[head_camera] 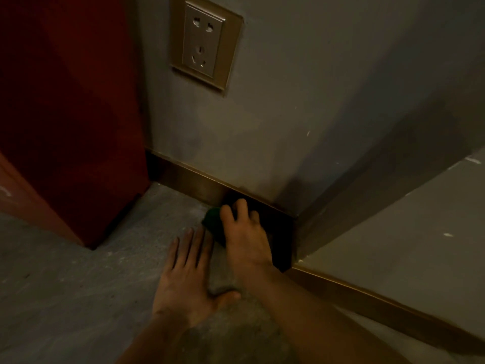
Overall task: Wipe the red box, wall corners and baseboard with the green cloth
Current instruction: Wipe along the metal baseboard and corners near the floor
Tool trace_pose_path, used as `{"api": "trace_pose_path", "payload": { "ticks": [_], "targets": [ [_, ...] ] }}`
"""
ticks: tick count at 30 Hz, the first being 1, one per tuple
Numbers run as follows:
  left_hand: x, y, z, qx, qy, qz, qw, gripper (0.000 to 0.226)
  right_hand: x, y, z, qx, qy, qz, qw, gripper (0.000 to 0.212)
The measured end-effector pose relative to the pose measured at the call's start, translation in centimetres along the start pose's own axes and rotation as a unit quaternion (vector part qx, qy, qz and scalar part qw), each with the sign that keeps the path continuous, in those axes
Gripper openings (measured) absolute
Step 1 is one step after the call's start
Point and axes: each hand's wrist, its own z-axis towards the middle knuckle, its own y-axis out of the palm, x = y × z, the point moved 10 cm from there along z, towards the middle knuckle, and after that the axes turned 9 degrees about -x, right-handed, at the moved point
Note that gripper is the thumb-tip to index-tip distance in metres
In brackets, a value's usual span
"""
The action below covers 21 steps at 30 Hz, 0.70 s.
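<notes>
Your right hand [245, 232] presses the green cloth [214, 224] against the baseboard [189, 179] just left of the outer wall corner [294, 219], fingers curled over it, while your left hand [183, 282] lies flat and open on the floor [65, 285] just beside it, not touching the cloth. The red box [65, 114] stands well to the left. Most of the cloth is hidden under your fingers, and dim light blurs the shadowed baseboard beside that hand.

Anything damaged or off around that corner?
Minor wear only: small white chips in the grey wall paint right of the outlet, and the baseboard looks dark and grimy by the green cloth. The outlet sits straight.
</notes>
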Motion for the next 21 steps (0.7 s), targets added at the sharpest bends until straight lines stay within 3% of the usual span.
{"api": "trace_pose_path", "payload": {
  "ticks": [6,10,14,21],
  "targets": [
    [0.1,0.3,0.0,-0.026,-0.001,0.025,0.999,0.118,-4.2,-3.7,0.2,0.063,-0.048,0.011,0.997,0.039],
    [0.3,0.0,-0.1,-0.024,0.003,0.038,0.999,0.117,-5.3,-4.6,-0.3,0.061,-0.080,0.006,0.995,0.043],
    [0.1,-1.2,-0.4,-0.005,0.013,-0.023,1.000,0.120,-5.0,-4.8,-0.9,0.058,-0.086,0.007,0.995,0.049],
    [-2.4,-5.6,-2.8,0.060,-0.043,-0.095,0.993,0.121,-3.2,-5.0,-2.3,0.060,-0.036,0.084,0.994,0.060]
  ]
}}
